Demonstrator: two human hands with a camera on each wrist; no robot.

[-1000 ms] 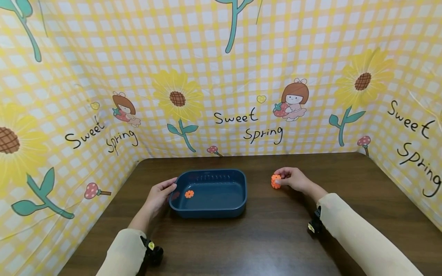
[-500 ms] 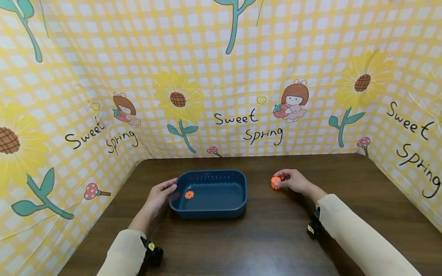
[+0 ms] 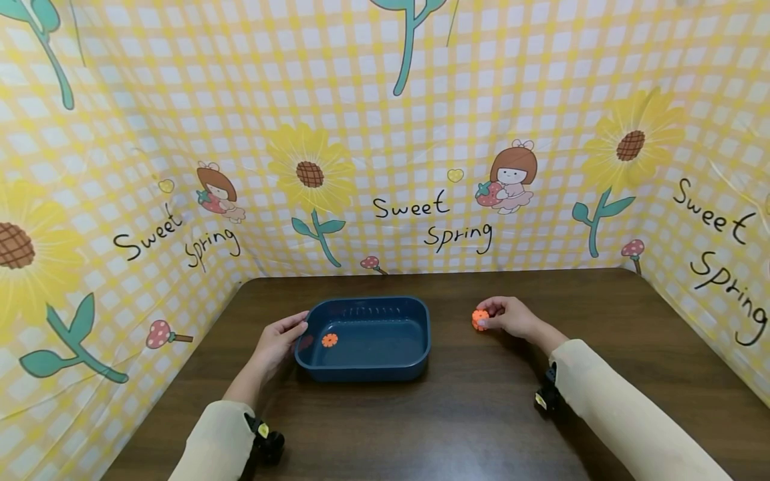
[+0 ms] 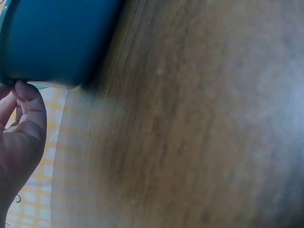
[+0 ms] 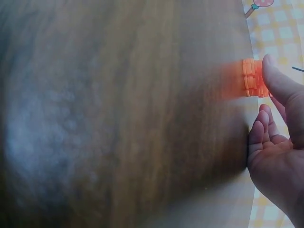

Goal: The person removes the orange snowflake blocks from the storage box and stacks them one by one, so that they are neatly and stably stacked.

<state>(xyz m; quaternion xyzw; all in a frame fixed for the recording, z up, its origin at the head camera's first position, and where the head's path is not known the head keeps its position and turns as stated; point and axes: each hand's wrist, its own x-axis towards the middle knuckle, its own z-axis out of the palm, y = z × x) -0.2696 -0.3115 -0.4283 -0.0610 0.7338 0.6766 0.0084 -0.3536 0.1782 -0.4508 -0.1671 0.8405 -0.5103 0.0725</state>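
A dark blue rectangular plastic basin [image 3: 361,374] stands on the table, left of the middle. My left hand [image 3: 278,344] pinches its left rim between thumb and fingers, with the thumb [image 4: 29,92] right at the rim in the left wrist view. Inside the basin, towards its left end, lies one flat orange flower-shaped piece [image 3: 329,340]. To the right of the basin, my right hand [image 3: 512,316] holds a thicker orange piece with notched edges [image 3: 479,320], low over the table. Seen from the right wrist, this orange piece [image 5: 249,78] shows layered, toothed sides beside the thumb.
The brown wooden table [image 3: 457,421] reaches back to a yellow checked cloth [image 3: 409,153] with printed sunflowers, which surrounds it behind and on both sides. A black wrist camera [image 3: 269,444] sits below the left sleeve, another black camera [image 3: 546,398] below the right.
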